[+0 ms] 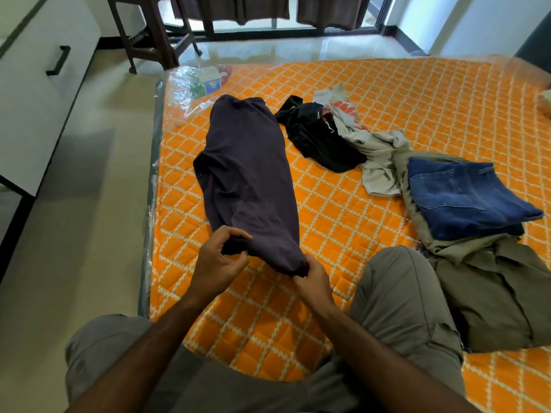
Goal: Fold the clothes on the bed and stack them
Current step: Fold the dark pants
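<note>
Your dark purple garment (247, 174) lies stretched on the orange quilted bed (372, 108) in the centre-left of the frame, its long axis running from the upper left down toward your hands at lower centre, narrow end nearest you. Your left hand (219, 260) pinches that near end with curled fingers and thumb; your right hand (313, 281) grips the same end just beside it on the right. Right of centre, a black garment (319, 138) and a pale one (378, 156) lie loose and touching. At the right edge, folded blue jeans (465, 198) sit on top of olive clothing (492, 287).
</note>
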